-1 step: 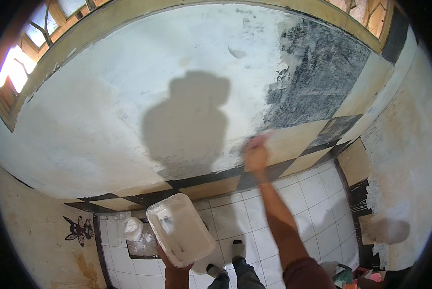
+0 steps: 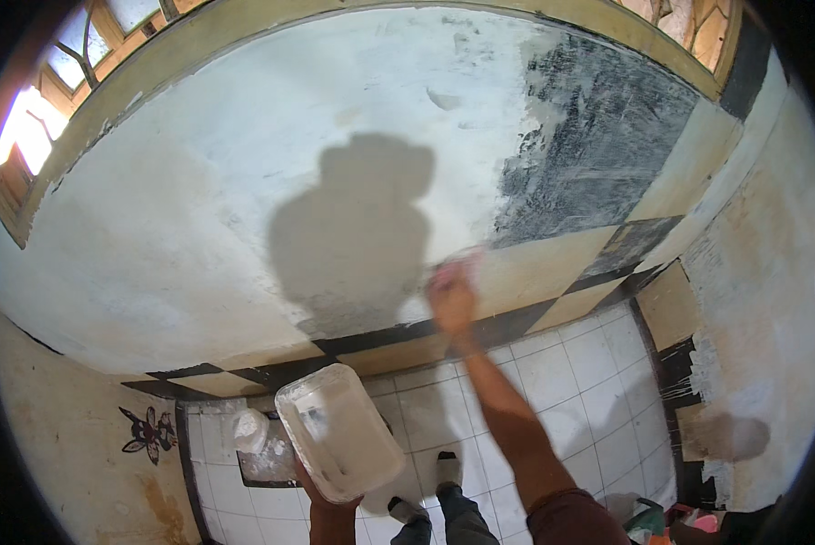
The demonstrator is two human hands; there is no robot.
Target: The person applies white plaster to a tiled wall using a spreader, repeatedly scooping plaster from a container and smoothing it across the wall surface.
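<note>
My left hand (image 2: 315, 490) grips a white rectangular plastic tub (image 2: 289, 400) from below and the side. White paste coats its inside, and its open top faces up. My right hand (image 2: 453, 295) is stretched out to the wall (image 2: 198, 200), closed around a pinkish flat tool (image 2: 467, 258) that looks like a putty spreader. Motion smears the tool, so its exact shape is unclear. It is against or very near the wall, where the white coat meets a beige painted square (image 2: 535, 263). Right of the white coat, a dark painted patch (image 2: 598, 145) shows through thinly.
A dark board (image 2: 267, 465) with white powder and a white bag-like bundle (image 2: 251, 431) lies on the white tiled floor (image 2: 553, 381). A wooden window frame (image 2: 89, 54) borders the wall's top left. Assorted coloured items (image 2: 648, 520) sit at the lower right.
My right hand has moved left along the wall with the pinkish tool. The tub in my left hand has stayed nearly still.
</note>
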